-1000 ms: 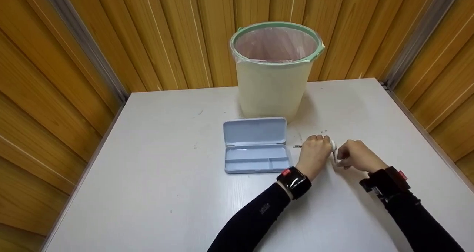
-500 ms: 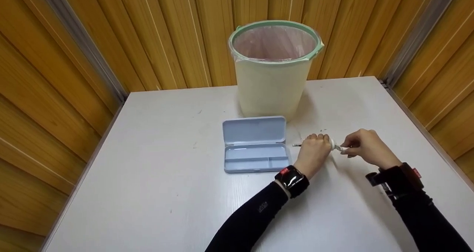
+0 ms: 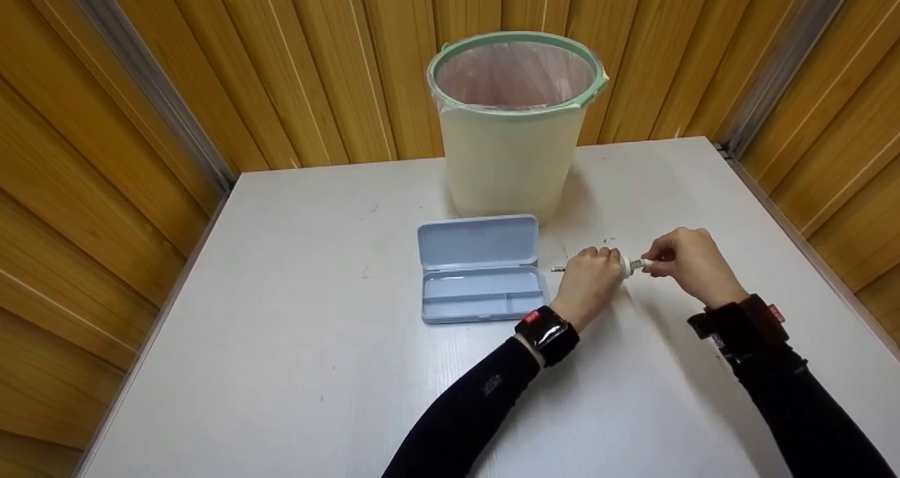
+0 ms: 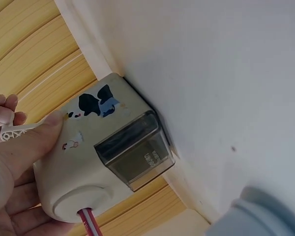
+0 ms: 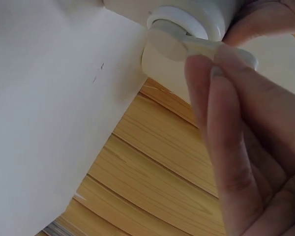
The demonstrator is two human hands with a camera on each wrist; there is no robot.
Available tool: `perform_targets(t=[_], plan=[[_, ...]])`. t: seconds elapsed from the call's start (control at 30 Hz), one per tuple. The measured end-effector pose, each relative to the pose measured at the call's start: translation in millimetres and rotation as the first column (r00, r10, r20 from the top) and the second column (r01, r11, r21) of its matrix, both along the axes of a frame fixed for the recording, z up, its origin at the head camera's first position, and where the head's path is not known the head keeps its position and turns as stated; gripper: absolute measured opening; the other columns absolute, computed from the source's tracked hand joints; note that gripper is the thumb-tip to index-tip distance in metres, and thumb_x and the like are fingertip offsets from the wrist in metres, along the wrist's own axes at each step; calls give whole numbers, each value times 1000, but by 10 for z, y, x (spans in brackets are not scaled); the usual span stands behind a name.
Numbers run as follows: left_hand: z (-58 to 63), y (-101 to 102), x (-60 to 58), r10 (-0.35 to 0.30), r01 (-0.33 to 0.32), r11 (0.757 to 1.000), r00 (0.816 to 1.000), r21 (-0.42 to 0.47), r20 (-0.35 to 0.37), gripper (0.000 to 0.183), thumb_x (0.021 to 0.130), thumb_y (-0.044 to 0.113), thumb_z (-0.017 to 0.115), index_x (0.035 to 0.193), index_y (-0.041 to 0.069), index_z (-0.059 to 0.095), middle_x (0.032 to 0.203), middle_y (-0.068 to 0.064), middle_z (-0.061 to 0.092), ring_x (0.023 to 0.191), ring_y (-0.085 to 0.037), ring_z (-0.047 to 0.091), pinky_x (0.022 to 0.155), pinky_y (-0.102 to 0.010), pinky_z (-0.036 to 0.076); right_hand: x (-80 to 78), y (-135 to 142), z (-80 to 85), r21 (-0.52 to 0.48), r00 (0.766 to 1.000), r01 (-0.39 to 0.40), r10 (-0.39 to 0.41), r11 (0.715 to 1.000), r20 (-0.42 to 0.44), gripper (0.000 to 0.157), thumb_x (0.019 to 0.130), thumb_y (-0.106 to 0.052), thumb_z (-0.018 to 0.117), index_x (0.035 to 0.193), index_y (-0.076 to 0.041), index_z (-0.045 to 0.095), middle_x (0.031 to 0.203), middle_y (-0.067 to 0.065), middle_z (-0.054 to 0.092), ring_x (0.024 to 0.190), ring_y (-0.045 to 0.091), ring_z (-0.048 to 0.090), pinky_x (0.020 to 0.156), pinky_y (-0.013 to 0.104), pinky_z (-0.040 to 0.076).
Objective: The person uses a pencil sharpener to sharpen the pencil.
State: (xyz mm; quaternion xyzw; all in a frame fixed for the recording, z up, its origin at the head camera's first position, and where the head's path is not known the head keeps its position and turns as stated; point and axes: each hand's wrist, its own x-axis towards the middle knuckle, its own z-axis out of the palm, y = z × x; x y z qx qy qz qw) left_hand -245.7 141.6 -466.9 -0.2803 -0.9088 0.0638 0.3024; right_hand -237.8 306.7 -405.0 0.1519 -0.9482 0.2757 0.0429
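My left hand (image 3: 589,281) holds a cream hand-crank pencil sharpener (image 4: 83,152) with panda pictures and a dark see-through shavings drawer (image 4: 137,152). The hand hides most of it in the head view. A pinkish-red pencil (image 4: 91,223) sticks out of the front hole; its end (image 3: 557,269) shows left of that hand from above. On the opposite side, my right hand (image 3: 692,263) pinches the knob end of the white crank (image 5: 169,42) between thumb and fingers. Left of the hands, a light blue pencil case (image 3: 464,299) lies with its lid up, its compartments bare.
Behind the pencil case stands a cream bin (image 3: 510,154) with a green rim and a clear liner. Small dark specks dot the white table (image 3: 281,309). Wood-look panels (image 3: 337,70) close off the back and both sides.
My right hand has swung the crank from pointing toward me, round to the right and upward. My left hand keeps its grip on the sharpener. The head view has shifted slightly.
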Motion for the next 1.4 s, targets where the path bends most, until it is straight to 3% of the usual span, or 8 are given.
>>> perform_targets(t=[0.13, 0.3, 0.5, 0.67, 0.83, 1.1, 1.23, 1.4], plan=[[19, -23, -9, -10, 10, 1000, 999, 7, 31, 13, 90, 17, 61, 96, 18, 72, 84, 11, 71, 69, -2, 62, 57, -15, 51, -35, -70, -11, 46, 994, 37, -32, 998, -105, 7, 75, 4, 78, 77, 6, 73, 75, 21, 72, 64, 26, 67, 55, 24, 46], [43, -47, -19, -10, 10, 1000, 998, 2, 57, 14, 87, 18, 63, 98, 18, 71, 86, 11, 71, 71, -3, 63, 58, -16, 52, -103, -151, -78, 63, 970, 87, -70, 994, -232, 7, 77, 4, 77, 77, 7, 71, 75, 23, 71, 66, 35, 66, 59, 41, 50], [37, -57, -25, 3, -4, 1000, 999, 18, 40, 15, 85, 20, 66, 99, 20, 72, 85, 12, 70, 70, -3, 62, 58, -16, 52, -272, -209, -181, 74, 954, 103, -77, 992, -290, 6, 79, 6, 73, 82, 9, 69, 79, 27, 70, 70, 43, 66, 65, 54, 52], [7, -35, -18, -6, 6, 1000, 1000, 19, 28, 15, 86, 19, 64, 99, 20, 72, 85, 12, 70, 69, -2, 62, 56, -15, 51, -383, -173, -239, 81, 963, 88, -64, 993, -261, 6, 78, 10, 73, 83, 10, 70, 81, 28, 70, 73, 44, 66, 67, 54, 53], [6, -47, -14, 2, -2, 1000, 1000, 17, 23, 16, 87, 17, 63, 100, 20, 73, 84, 12, 70, 69, -2, 62, 57, -15, 52, -456, -148, -252, 61, 979, 62, -49, 996, -197, 4, 78, 9, 73, 81, 10, 70, 78, 26, 70, 69, 39, 66, 62, 46, 52], [3, -35, -6, -9, 8, 1000, 999, 18, 48, 18, 88, 21, 64, 104, 19, 73, 87, 12, 71, 71, -2, 63, 58, -15, 52, -579, -94, -379, 77, 994, 14, -6, 997, -106, 2, 78, 7, 73, 79, 6, 72, 77, 22, 71, 71, 34, 66, 65, 39, 51], [0, -30, 14, -10, 9, 1000, 999, 9, 48, 20, 89, 20, 64, 107, 20, 73, 89, 12, 72, 72, -2, 63, 59, -14, 52, -612, -47, -439, 60, 999, -9, 12, 998, -49, 2, 78, 6, 73, 78, 6, 72, 76, 20, 72, 70, 29, 65, 64, 32, 48], [-2, -31, 1, -4, 3, 1000, 999, 17, 33, 19, 89, 19, 65, 106, 20, 73, 88, 13, 71, 71, -2, 63, 58, -14, 51, -661, -38, -543, 85, 998, -54, 52, 995, 26, 8, 74, 12, 69, 75, 4, 71, 76, 17, 71, 69, 25, 61, 66, 31, 46]])
